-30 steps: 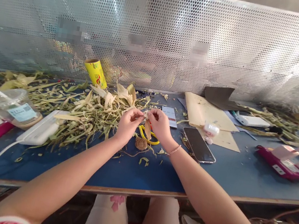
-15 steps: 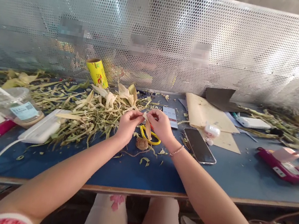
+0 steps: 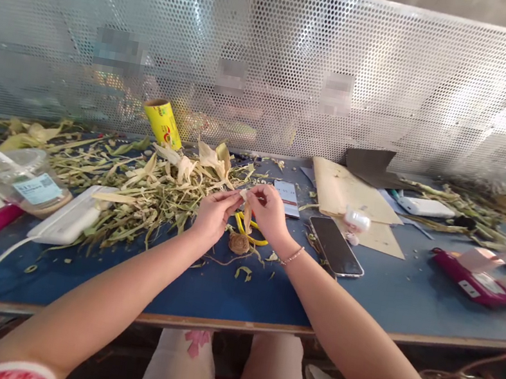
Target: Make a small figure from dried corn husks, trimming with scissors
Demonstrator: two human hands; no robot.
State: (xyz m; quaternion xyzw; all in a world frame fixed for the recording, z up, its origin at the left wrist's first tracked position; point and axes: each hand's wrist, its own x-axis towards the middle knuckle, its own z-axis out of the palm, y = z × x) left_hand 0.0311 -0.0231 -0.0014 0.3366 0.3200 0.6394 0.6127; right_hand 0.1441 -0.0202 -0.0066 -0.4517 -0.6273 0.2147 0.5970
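Over the blue table, both my hands meet at a pale dried husk (image 3: 248, 207), a strip of which hangs down between them. My left hand (image 3: 217, 212) pinches its upper end from the left. From the right, my right hand (image 3: 269, 212) pinches the same piece, with a bracelet at the wrist. Under the hands lie yellow-handled scissors (image 3: 257, 241), partly hidden. A ball of brown twine (image 3: 239, 243) sits just in front of them, its loose end trailing on the table. Left of my hands spreads a heap of dried leaves and husks (image 3: 148, 197).
A yellow cardboard tube (image 3: 163, 123) leans by the perforated metal screen (image 3: 278, 44). To the right are a phone (image 3: 335, 246), an earbud case (image 3: 357, 220), brown paper (image 3: 338, 188) and a power strip (image 3: 472, 277). At left stand a plastic cup (image 3: 39, 181) and a white power bank (image 3: 69, 216).
My hands stay together on the husk, with small finger shifts; my left fingers look straighter now. The whole view has shifted slightly.
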